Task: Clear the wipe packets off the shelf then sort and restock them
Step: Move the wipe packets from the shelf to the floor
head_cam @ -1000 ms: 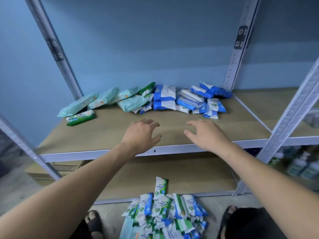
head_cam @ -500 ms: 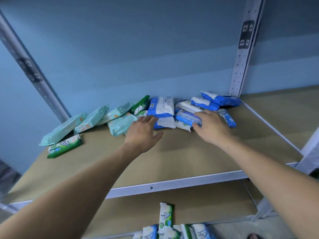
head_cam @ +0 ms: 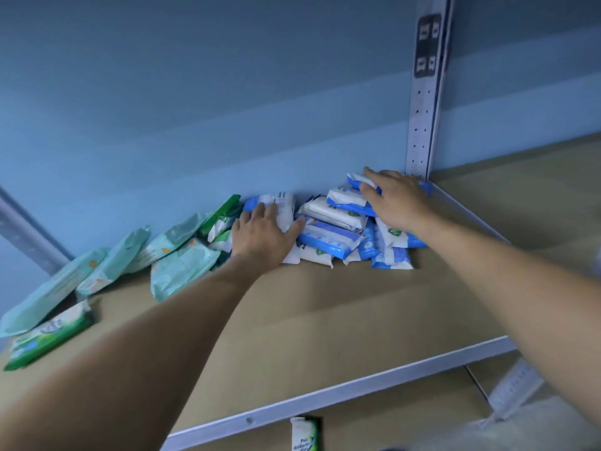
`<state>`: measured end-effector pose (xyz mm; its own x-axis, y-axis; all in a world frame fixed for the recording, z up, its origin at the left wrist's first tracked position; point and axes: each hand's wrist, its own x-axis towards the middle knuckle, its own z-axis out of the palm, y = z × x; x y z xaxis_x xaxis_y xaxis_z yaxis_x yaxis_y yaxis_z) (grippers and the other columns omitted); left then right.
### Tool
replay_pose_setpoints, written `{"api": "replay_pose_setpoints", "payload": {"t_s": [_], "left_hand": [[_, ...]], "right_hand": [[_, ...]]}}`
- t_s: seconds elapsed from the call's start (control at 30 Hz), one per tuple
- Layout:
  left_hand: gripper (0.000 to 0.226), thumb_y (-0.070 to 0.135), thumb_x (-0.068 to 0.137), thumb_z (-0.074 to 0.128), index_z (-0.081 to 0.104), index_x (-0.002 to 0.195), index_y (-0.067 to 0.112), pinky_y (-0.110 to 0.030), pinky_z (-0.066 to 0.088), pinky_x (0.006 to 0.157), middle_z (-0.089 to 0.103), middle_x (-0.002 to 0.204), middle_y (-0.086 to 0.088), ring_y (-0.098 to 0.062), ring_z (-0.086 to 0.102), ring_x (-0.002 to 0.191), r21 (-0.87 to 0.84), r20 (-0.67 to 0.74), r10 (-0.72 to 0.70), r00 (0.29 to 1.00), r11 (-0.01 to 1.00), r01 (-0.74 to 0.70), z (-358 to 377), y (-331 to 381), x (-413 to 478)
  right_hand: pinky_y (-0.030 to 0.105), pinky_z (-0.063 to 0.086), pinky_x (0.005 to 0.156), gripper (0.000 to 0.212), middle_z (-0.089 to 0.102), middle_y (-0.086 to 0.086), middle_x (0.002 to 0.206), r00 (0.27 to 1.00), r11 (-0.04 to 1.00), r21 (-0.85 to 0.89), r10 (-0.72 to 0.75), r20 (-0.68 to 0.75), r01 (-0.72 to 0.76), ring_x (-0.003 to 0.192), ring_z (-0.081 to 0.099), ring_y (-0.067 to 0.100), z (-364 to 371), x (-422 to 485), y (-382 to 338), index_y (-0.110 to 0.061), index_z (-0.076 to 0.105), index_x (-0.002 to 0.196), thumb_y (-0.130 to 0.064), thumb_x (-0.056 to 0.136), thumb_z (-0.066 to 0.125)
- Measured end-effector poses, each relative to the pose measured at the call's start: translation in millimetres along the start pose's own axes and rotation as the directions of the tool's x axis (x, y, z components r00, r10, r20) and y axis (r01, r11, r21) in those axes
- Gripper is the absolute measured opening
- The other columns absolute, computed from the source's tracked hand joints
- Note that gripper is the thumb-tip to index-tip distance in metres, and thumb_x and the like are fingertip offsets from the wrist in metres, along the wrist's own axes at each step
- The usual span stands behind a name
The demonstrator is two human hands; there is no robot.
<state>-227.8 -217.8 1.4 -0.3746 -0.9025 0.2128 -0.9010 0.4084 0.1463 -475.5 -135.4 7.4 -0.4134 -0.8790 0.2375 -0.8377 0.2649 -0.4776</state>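
Head view. A brown board shelf (head_cam: pixel 325 320) with a pale metal front rim runs across the frame, set against a plain blue wall (head_cam: pixel 227 109). A perforated metal upright (head_cam: pixel 422 125) stands at the shelf's back right corner, and a second upright (head_cam: pixel 29 229) crosses the left edge. Another brown board continues to the right of the corner post.

A heap of blue-and-white packets (head_cam: pixel 331 237) fills the back right corner, stacked loosely and tilted against one another. The right hand (head_cam: pixel 396 200) lies on top of this heap close to the post. Its forefinger reaches toward the wall, and whether the other fingers grip a packet cannot be told. The left hand (head_cam: pixel 263 236) rests palm down on a white packet (head_cam: pixel 283 203) at the heap's left end, fingers spread wide and flat, with the thumb out toward the blue ones.

Left of that hand a dark green packet (head_cam: pixel 224 209) leans at the back edge. Beyond it teal packets (head_cam: pixel 182 265) trail toward the front left corner. A green-and-white packet (head_cam: pixel 48 336) lies nearest that corner.

Below the front rim, one white-and-green packet (head_cam: pixel 304 434) stands upright. It carries print, as do the others, but all of it is too blurred to read.
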Motion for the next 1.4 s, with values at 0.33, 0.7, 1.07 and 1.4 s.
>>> {"api": "replay_pose_setpoints", "payload": {"t_s": [0.33, 0.7, 1.07, 1.4], "left_hand": [[0.084, 0.085, 0.082, 0.035, 0.022, 0.154, 0.042, -0.054, 0.025, 0.111, 0.013, 0.165, -0.002, -0.046, 0.033, 0.139, 0.035, 0.215, -0.269, 0.939, 0.963, 0.267, 0.6, 10.0, 40.4], [0.071, 0.065, 0.093, 0.042, 0.015, 0.155, 0.044, -0.048, 0.022, 0.112, 0.007, 0.167, -0.003, -0.049, 0.033, 0.135, 0.038, 0.152, -0.237, 0.960, 0.971, 0.234, 9.7, 6.0, 30.1], [0.076, 0.064, 0.092, 0.046, 0.014, 0.157, 0.042, -0.049, 0.023, 0.112, 0.005, 0.168, -0.002, -0.049, 0.034, 0.134, 0.043, 0.116, -0.222, 0.968, 0.975, 0.218, 14.0, 6.6, 28.7], [0.059, 0.042, 0.095, 0.051, 0.033, 0.151, 0.036, -0.048, 0.024, 0.110, 0.016, 0.165, -0.002, -0.047, 0.038, 0.126, -0.057, -0.019, -0.069, 0.997, 0.996, 0.068, 4.8, 5.9, 11.9]], "right_hand": [[0.029, 0.040, 0.107, 0.040, 0.055, 0.003, 0.146, 1.000, 0.987, 0.162, 0.011, 0.008, -0.012, 0.130, 0.053, 0.026, 7.3, 30.5, 21.8, -0.028, 0.058, 0.141, -0.035, 0.102, 0.055], [0.034, 0.054, 0.077, 0.016, 0.071, 0.006, 0.093, 0.957, 0.966, 0.257, 0.077, -0.280, -0.003, 0.097, 0.062, 0.027, 15.6, 24.0, 28.2, -0.015, 0.071, 0.087, -0.001, 0.091, 0.064], [0.019, 0.043, 0.075, 0.016, 0.075, 0.010, 0.098, 0.929, 0.945, 0.322, 0.162, -0.333, -0.050, 0.087, 0.067, 0.020, 13.0, 16.9, 29.1, -0.004, 0.077, 0.100, -0.015, 0.090, 0.075], [0.027, 0.042, 0.063, 0.012, 0.069, 0.008, 0.078, 0.791, 0.943, 0.248, -0.026, -0.611, 0.223, 0.070, 0.059, 0.019, 2.0, -16.0, 30.2, -0.004, 0.069, 0.075, -0.004, 0.083, 0.077]]}}
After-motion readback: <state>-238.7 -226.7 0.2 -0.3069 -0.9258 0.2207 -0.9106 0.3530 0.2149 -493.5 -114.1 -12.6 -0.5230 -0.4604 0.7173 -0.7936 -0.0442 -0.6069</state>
